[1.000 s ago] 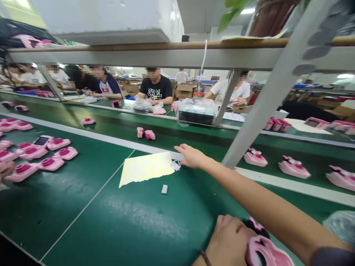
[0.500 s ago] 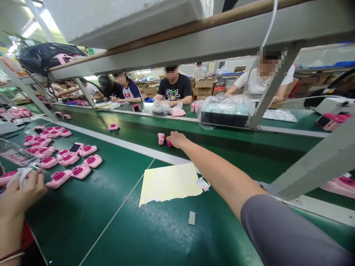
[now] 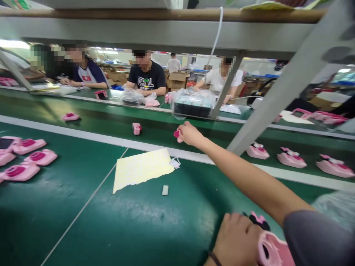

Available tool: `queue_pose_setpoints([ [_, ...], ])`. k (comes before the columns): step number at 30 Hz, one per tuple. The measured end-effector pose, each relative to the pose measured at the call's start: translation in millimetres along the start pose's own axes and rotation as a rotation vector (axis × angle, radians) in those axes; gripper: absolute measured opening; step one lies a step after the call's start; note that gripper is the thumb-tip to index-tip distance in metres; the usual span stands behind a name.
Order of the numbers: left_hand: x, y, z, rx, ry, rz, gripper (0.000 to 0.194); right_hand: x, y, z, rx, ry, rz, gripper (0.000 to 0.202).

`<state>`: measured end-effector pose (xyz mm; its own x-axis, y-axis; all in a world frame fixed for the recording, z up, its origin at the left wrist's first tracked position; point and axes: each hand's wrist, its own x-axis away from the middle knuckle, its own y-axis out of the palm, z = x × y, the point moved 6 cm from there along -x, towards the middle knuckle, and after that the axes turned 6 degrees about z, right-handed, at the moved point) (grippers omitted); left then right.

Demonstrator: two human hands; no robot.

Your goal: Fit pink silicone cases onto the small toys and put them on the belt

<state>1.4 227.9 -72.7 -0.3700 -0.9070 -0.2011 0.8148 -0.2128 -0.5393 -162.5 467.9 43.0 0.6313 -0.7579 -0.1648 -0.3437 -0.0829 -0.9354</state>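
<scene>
I've got the right hand (image 3: pixel 191 133) stretched out over the green lane (image 3: pixel 111 129) near the middle of the frame, fingers pinched on a small pink piece (image 3: pixel 176 134) with a darker pink front. Can't tell from here if that piece touches the lane or hangs just over it. Another pink unit (image 3: pixel 136 128) sits a bit left of it, well apart. The left hand (image 3: pixel 238 238) is down at lower right, curled up against a pink shell (image 3: pixel 273 251), but its fingertips are hidden, so I can't say if it's really gripping. Right by it there's a black piece with a pink bow (image 3: pixel 260 220), partly covered. On the green tabletop (image 3: pixel 83 236) I see a torn yellow sheet (image 3: pixel 142 168) around center, a white tag (image 3: pixel 175 163) at its right edge, and a small pale block (image 3: pixel 165 190) just below. Pink camera bodies (image 3: pixel 20 171) crowd the left edge.
</scene>
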Motion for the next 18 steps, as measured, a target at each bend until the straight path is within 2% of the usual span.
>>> queue_pose_setpoints([
  [3,-0.9,-1.0,-2.4,-0.042,0.028,0.137,0.054,100.4,-35.2,38.4,0.069,0.007,0.053,0.033],
  [6,-0.9,-7.7,1.7,-0.047,0.034,0.263,0.049,192.5,-60.6,83.6,0.081,0.054,0.054,0.03],
  [8,-1.7,-11.2,7.1,-0.038,0.029,0.256,0.043,235.0,-69.0,116.4,0.128,0.154,0.015,0.026],
  [10,-2.8,-14.4,13.3,-0.042,0.032,0.221,0.04,260.4,-68.6,144.5,0.212,0.268,-0.069,0.022],
  [12,-3.9,-16.7,18.4,-0.047,0.038,0.189,0.038,271.1,-62.5,162.0,0.269,0.345,-0.138,0.019],
  [15,-4.5,-17.8,22.3,-0.041,0.046,0.168,0.037,270.9,-55.3,170.9,0.283,0.396,-0.129,0.022],
  [18,-4.2,-17.5,23.3,-0.037,0.05,0.165,0.037,274.2,-60.4,174.1,0.276,0.403,-0.083,0.033],
])
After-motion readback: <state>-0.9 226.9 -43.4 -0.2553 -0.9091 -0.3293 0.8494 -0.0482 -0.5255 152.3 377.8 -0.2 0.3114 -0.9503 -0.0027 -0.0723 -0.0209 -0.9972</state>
